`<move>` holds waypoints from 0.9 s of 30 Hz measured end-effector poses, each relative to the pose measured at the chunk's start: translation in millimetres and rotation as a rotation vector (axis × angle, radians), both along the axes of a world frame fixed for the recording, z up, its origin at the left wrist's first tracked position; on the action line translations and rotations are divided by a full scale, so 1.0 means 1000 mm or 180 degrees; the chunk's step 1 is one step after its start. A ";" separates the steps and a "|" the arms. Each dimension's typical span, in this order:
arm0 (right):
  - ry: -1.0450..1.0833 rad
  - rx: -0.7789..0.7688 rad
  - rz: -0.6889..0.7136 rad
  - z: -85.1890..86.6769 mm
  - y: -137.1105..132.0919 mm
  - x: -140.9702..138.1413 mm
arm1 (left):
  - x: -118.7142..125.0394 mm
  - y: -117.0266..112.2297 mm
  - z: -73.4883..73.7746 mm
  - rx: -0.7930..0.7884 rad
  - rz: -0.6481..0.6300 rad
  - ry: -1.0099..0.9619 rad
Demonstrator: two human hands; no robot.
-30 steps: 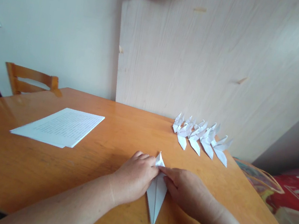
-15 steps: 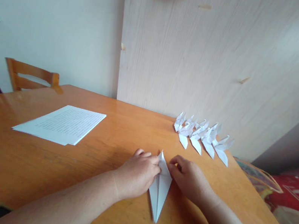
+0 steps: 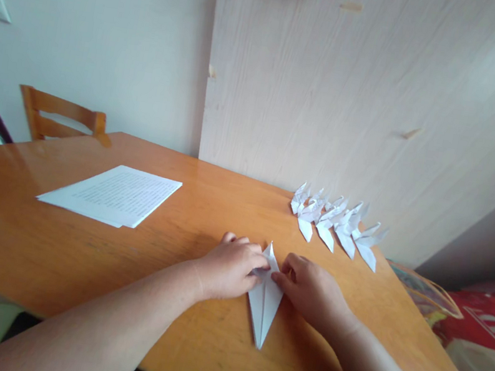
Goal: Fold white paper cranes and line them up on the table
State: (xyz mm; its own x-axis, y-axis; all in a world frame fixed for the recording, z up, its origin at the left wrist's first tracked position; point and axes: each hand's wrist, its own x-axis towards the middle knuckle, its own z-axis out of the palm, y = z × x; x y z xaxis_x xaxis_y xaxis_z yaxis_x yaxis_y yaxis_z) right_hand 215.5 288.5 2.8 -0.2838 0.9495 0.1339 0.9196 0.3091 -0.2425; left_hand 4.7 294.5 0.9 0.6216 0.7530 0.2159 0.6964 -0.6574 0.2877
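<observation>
A white folded paper, long and kite-shaped with its sharp tip toward me, lies flat on the orange wooden table. My left hand rests on its left upper edge with curled fingers pressing the fold. My right hand meets it from the right, fingertips pinched on the paper's upper middle. Both hands touch the paper near its top point.
A row of several finished white paper cranes stands at the far right of the table by a pale wooden panel. A stack of printed sheets lies at the left. A wooden chair stands behind; red bags sit right.
My right hand slid off the paper's middle to its right edge, then back in to pinch the upper middle. The view shifted slightly; the paper stays flat in place.
</observation>
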 end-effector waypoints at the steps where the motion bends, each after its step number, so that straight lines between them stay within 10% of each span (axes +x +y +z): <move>1: 0.0052 0.0088 0.0145 0.003 -0.003 -0.002 | 0.000 0.000 0.000 -0.0072 0.0034 -0.0103; 7: 0.0014 0.0250 0.0920 0.015 -0.032 -0.018 | -0.002 0.003 -0.003 -0.0345 0.0146 -0.0513; 18: -0.1457 0.0787 0.1365 -0.016 -0.037 -0.035 | -0.005 0.007 -0.002 -0.0511 0.0176 -0.0709; 27: -0.1375 0.0299 0.1502 0.003 -0.041 -0.039 | -0.003 0.039 -0.026 -0.1099 0.1198 -0.1575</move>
